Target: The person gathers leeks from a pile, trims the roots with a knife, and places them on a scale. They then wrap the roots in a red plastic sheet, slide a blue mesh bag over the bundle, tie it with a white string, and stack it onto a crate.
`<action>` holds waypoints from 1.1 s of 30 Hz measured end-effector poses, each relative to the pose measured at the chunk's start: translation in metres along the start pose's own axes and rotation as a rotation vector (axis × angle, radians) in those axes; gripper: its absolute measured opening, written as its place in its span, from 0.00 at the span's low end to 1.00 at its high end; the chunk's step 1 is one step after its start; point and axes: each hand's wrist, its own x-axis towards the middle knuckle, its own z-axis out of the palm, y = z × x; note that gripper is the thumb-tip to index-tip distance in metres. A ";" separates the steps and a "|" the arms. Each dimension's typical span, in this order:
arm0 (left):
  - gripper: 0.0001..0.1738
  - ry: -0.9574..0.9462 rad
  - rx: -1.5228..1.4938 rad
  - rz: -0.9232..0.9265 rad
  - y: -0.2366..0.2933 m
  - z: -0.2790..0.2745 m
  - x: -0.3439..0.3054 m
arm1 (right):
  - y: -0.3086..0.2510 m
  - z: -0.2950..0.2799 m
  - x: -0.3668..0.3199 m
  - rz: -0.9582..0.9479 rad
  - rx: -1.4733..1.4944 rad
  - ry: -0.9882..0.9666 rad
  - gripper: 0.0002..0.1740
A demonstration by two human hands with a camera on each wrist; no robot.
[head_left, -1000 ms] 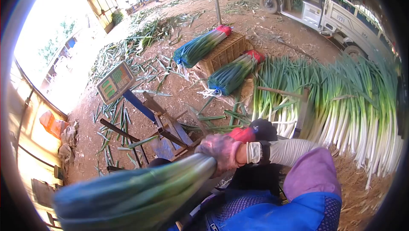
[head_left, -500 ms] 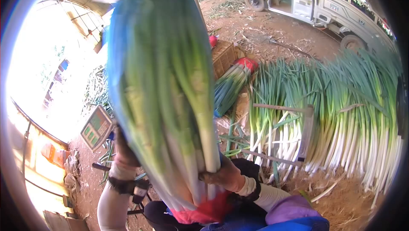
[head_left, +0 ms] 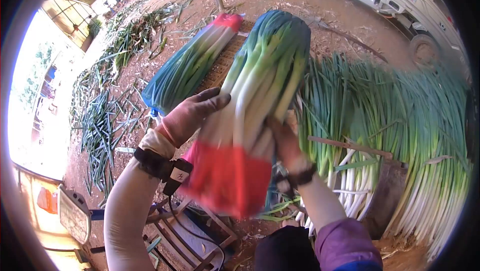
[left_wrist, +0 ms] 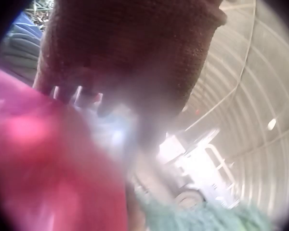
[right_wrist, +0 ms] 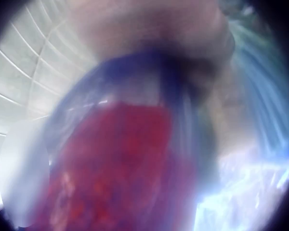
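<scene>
Both gloved hands hold a thick bundle of long green onions [head_left: 250, 78], wrapped with a red band [head_left: 227, 178] around its white root end. Its green tops point away, over the crate, and the red end is nearer the body. My left hand [head_left: 192, 113] grips the left side of the white stalks, thumb on top. My right hand [head_left: 287, 143] holds the opposite side, its fingertips partly hidden by the stalks. Blurred red wrapping [left_wrist: 62, 163] fills much of the left wrist view, beside the dark knit glove [left_wrist: 125, 53]. Red wrapping [right_wrist: 120, 159] also shows below the right hand.
Another wrapped onion bundle [head_left: 192, 68] lies on a plastic crate [head_left: 220, 68]. Loose onions [head_left: 390, 136] stand in a long row at the right, by a metal frame [head_left: 382, 191]. A scale [head_left: 75, 213] is at lower left. A cargo tricycle [head_left: 410, 6] is parked behind.
The bundle has swung from the lower left, through upright before the body, to lying tilted over the crate. The left hand has joined the right on it. The head view has shifted.
</scene>
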 end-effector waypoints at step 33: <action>0.22 1.194 0.550 0.025 -0.225 -0.234 0.098 | 0.063 0.190 0.326 0.221 -0.551 -0.060 0.49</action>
